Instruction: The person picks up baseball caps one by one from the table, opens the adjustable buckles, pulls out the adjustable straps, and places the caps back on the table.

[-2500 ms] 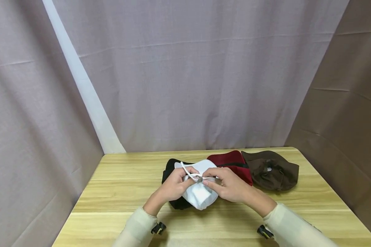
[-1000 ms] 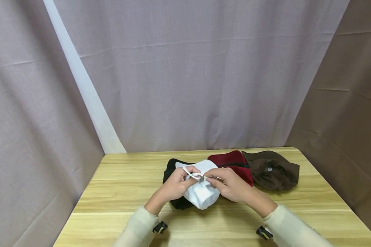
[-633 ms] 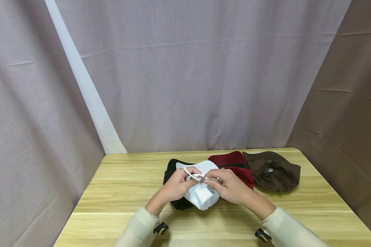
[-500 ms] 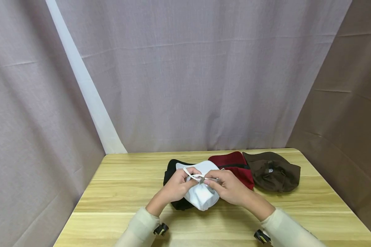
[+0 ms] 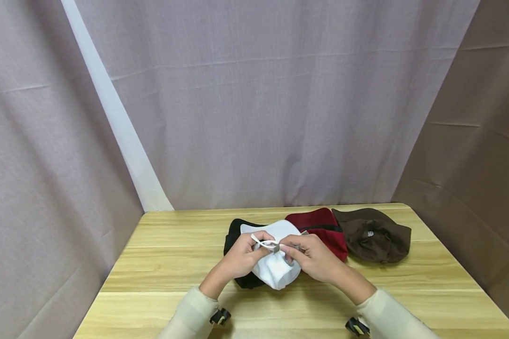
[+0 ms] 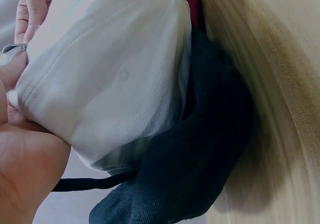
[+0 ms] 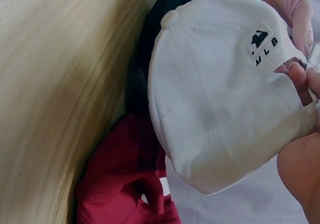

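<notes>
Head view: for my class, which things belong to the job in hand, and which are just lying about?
In the job:
- white cap
- its strap and grey buckle
- left hand and right hand, both gripping it

Just lying about:
- black cap, partly hidden
- red cap
- brown cap

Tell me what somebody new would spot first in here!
Probably the bright white cap, held by the person's left hand and right hand over the wooden table. Next might be the dark red cap to its right, beside the brown cap. From the right wrist, a little black-figure badge shows on the white cap's back.
</notes>
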A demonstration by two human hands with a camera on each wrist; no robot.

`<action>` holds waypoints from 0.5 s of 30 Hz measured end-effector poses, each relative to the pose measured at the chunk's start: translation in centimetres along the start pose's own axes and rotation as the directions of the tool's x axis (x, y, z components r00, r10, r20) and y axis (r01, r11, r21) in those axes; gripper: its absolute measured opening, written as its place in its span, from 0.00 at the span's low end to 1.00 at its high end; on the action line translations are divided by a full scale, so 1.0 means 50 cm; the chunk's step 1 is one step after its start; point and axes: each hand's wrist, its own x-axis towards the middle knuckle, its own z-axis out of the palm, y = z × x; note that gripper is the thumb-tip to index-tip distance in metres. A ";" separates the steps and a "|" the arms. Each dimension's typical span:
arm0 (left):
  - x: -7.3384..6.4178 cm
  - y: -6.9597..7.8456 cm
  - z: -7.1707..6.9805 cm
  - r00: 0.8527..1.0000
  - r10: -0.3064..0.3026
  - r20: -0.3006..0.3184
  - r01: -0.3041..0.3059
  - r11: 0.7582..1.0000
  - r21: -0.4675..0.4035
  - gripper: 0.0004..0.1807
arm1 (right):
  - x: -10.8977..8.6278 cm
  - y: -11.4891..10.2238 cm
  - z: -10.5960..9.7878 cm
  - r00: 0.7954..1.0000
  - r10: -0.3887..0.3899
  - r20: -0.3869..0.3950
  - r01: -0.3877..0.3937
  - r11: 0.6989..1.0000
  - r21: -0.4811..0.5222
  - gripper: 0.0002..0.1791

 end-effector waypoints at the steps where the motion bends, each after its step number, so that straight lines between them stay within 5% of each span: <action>1: 0.000 0.000 0.000 1.000 0.001 0.000 -0.001 1.000 -0.001 0.07 | 0.000 0.001 0.000 1.000 0.001 0.001 -0.001 1.000 0.005 0.08; 15: 0.004 0.006 -0.001 0.998 0.061 -0.010 -0.061 0.998 -0.017 0.05 | 0.001 0.015 0.002 0.999 -0.036 -0.031 0.037 0.997 0.062 0.11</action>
